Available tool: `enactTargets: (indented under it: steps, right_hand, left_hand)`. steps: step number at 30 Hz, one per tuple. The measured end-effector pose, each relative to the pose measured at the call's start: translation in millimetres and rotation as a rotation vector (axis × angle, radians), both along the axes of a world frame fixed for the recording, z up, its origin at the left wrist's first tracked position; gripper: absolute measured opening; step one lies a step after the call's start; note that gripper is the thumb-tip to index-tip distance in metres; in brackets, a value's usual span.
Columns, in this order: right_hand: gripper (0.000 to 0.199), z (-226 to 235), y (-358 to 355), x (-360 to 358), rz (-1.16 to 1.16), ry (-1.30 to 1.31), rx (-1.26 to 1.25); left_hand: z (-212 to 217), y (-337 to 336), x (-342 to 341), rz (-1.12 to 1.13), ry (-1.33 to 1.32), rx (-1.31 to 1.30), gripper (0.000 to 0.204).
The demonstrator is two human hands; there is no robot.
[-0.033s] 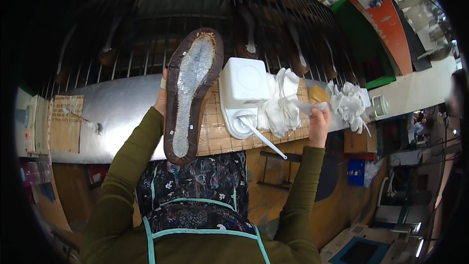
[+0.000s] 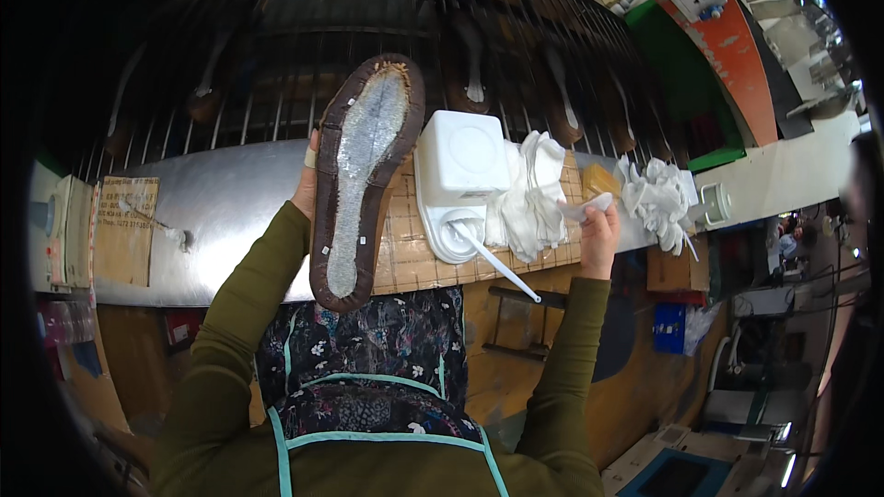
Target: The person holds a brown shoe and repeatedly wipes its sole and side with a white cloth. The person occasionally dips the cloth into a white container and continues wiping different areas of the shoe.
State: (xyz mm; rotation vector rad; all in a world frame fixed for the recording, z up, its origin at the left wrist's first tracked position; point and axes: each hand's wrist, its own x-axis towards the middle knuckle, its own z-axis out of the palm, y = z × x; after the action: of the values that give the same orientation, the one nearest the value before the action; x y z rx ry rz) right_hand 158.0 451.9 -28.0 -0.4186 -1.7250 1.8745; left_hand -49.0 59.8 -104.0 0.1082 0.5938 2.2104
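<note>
From where I stand, the left hand (image 2: 304, 189) grips the brown shoe (image 2: 359, 175) along its left edge, sole outward and toe pointing away, over the near part of the bench (image 2: 230, 193); most of its fingers are hidden behind the shoe, so I can't tell how they are spread. Held this way, the whole grey underside faces the wearer, which I take to be the reason for the tilt. The right hand (image 2: 599, 237) is narrowed to a pinch on a thin white scrap (image 2: 587, 208), well apart from the shoe, leaving most of the scrap free of the fingers. Just right of the shoe stands a white tub (image 2: 462, 161) with a small cup (image 2: 456, 237) at its near side; a white stick (image 2: 505, 271) leans out toward the person, probably so it's easy to grab. Cardboard (image 2: 401, 262) lies beneath, likely to spare the metal. White cloths (image 2: 532, 193) sit beside the tub, within easy reach of the right hand, near a yellow block (image 2: 600, 180)
</note>
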Motion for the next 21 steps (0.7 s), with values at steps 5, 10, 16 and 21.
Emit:
enactTargets:
  steps: [5,10,16,21]
  right_hand:
    - [0.022,-5,-5,4,0.295,0.089,-0.237]
    - [0.012,-8,-19,-4,0.170,-0.133,0.057]
    - [0.015,3,-29,-7,0.269,-0.009,0.080]
    - [0.006,-5,-41,9,-0.054,0.033,0.487]
  left_hand:
    - [12,-1,7,0.042,-0.035,-0.013,0.084]
    - [27,-2,12,0.085,-0.070,0.003,0.068]
    - [37,5,43,-0.179,0.366,0.046,0.054]
    - [57,73,45,-0.464,0.431,0.142,0.049]
